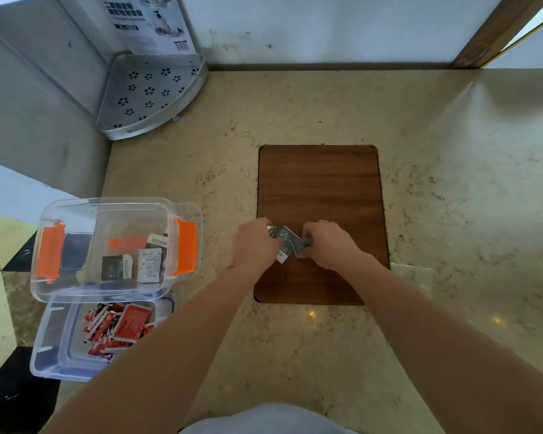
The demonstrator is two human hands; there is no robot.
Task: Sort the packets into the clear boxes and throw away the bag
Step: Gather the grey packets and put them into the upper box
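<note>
Both my hands meet over the brown wooden board [320, 183]. My left hand [254, 242] and my right hand [329, 244] are each closed on grey-and-white packets [287, 241], which fan out between them just above the board. At the left stands a clear box with orange latches [119, 214] holding several dark and white packets [132, 264]. In front of it a second clear box [57, 346] holds several red packets [116, 327]. A clear plastic bag [413, 274] lies flat on the counter at the board's right edge.
The beige stone counter [452, 183] spreads to the right and behind the board. A perforated metal corner shelf [151, 92] stands at the back left against the wall. The counter's left edge drops to a checkered floor [0, 277].
</note>
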